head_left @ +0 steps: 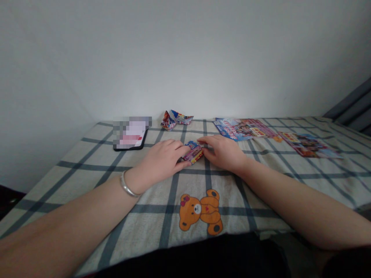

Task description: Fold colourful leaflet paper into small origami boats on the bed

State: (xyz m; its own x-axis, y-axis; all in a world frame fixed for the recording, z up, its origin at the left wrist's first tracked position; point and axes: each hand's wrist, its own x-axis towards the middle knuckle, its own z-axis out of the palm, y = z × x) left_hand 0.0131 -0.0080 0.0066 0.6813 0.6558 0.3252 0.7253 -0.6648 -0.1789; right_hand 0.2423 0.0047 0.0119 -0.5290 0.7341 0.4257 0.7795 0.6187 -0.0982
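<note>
A small folded piece of colourful printed paper (193,151) lies low over the checked cloth between my two hands. My left hand (166,156), with a silver bangle at the wrist, pinches the paper's left side between thumb and fingers. On the opposite side, my right hand (223,152) has its thumb and fingertips closed on the right edge of the same paper. Part of the paper is covered by my fingers. Beyond it, near the wall, stands a folded paper shape (176,119) in similar bright print.
A phone (131,135) with a partly blurred screen lies at the left. Printed leaflets (243,128) rest at the back right, with another leaflet (310,145) nearer. The checked tablecloth (139,227) carries a bear print. A white wall (185,58) rises behind; grey fabric (355,106) hangs right.
</note>
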